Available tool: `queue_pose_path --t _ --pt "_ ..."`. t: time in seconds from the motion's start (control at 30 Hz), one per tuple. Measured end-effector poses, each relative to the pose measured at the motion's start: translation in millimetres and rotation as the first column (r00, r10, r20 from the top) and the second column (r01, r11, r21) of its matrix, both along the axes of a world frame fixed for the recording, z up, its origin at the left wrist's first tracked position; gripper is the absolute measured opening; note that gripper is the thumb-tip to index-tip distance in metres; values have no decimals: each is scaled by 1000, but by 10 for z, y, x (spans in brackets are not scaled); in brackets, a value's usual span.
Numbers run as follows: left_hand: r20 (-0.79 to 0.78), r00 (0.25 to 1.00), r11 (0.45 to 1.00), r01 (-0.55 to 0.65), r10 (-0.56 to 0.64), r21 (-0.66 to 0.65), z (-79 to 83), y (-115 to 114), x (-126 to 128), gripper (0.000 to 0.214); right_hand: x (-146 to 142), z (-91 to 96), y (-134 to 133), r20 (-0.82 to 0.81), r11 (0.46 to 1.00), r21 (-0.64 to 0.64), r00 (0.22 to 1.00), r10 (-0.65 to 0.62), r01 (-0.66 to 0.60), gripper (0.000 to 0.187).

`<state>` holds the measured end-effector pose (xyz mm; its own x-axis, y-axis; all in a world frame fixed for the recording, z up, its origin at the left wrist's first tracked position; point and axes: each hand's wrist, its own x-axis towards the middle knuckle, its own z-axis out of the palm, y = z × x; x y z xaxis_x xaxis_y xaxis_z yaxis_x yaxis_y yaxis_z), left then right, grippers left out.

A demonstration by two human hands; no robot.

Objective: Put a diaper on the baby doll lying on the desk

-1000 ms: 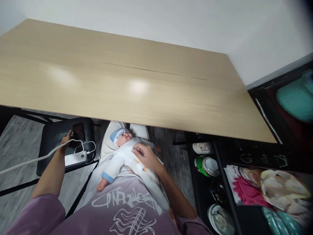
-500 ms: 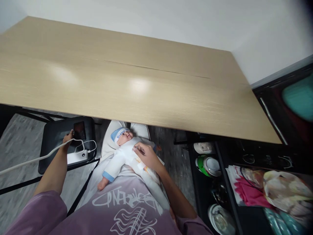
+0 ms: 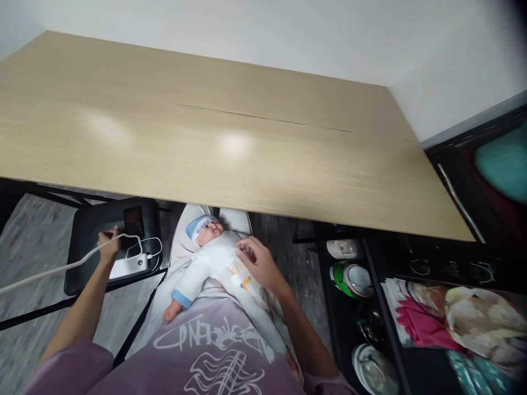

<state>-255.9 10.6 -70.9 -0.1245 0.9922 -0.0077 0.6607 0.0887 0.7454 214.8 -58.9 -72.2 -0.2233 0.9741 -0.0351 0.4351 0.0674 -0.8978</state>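
The right hand [image 3: 259, 262] bends its fingers loosely over the doll [image 3: 216, 255], and left of the doll the left hand [image 3: 108, 244] curls its fingers near a small screen [image 3: 134, 220]; whether either one grips something, I cannot tell. The doll lies face up on the person's lap [image 3: 181, 238], the stool [image 3: 88, 233] to its left, the table [image 3: 230, 170] beyond its head.

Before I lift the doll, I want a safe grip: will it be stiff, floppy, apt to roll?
The doll may flop at the limbs, as its sleeves look like soft cloth. Its smooth-looking head is probably firmer than the clothed body. Lying on its back with arms spread, it seems unlikely to roll.
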Motion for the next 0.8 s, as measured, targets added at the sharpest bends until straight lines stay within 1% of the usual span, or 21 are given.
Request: queue_pose_path --t 0.03,0.07,0.1,0.13,0.17,0.2,0.23,0.27,0.3,0.33,0.37,0.4,0.43,0.47,0.53,0.6,0.63,0.7,0.8 --pt "-50 988 987 -144 148 75 -64 -145 -62 77 101 11 -31 19 1000 9 999 -27 27 22" --pt "-100 951 947 -275 293 164 -123 -308 -118 74 204 15 -68 37 999 8 998 -50 50 23" --pt "-138 911 904 -348 389 250 -172 -482 -160 69 303 11 -107 57 998 -3 996 -64 64 25" --pt "-162 890 877 -361 425 318 -208 -660 -181 61 389 -1 -147 80 997 -24 994 -68 71 28" --pt "-175 895 874 -332 411 354 -227 -833 -175 53 460 -19 -185 107 996 -52 992 -64 70 30" --pt "-181 917 890 -274 356 363 -230 -991 -138 45 511 -41 -217 130 995 -81 990 -53 64 32" --pt "-183 945 915 -194 271 353 -214 -1127 -66 39 542 -66 -242 147 992 -108 988 -42 58 34" --pt "-180 970 939 -95 161 330 -183 -1232 42 35 556 -90 -258 152 990 -130 988 -30 50 36" --pt "-171 985 951 30 24 307 -136 -1301 186 30 556 -113 -264 147 988 -146 989 -20 42 38" --pt "-157 979 938 174 -132 299 -76 -1332 361 24 546 -133 -261 137 987 -155 990 -15 37 40" --pt "-144 947 898 319 -288 304 -5 -1325 564 15 534 -150 -250 126 986 -161 992 -14 34 41" --pt "-136 879 818 475 -456 326 74 -1285 787 5 521 -163 -234 115 986 -165 993 -15 34 41" --pt "-149 793 715 600 -591 360 157 -1219 1021 13 513 -171 -214 108 985 -168 994 -20 38 40" --pt "-164 724 653 680 -670 333 240 -1133 1257 24 510 -177 -194 101 985 -170 995 -25 42 39" --pt "-193 600 539 791 -776 291 386 -937 1693 33 519 -182 -161 100 984 -171 995 -26 43 37" --pt "-224 512 469 856 -829 218 474 -755 2037 44 541 -195 -148 114 986 -158 993 -25 43 35" --pt "-243 478 443 877 -844 185 491 -681 2166 48 556 -211 -149 123 988 -145 992 -29 46 34" --pt "-278 433 412 901 -857 134 471 -574 2343 51 590 -274 -159 126 991 -118 991 -53 68 33" --pt "-300 399 386 916 -866 106 362 -513 2460 40 671 -447 -170 90 981 -125 987 -135 145 36"
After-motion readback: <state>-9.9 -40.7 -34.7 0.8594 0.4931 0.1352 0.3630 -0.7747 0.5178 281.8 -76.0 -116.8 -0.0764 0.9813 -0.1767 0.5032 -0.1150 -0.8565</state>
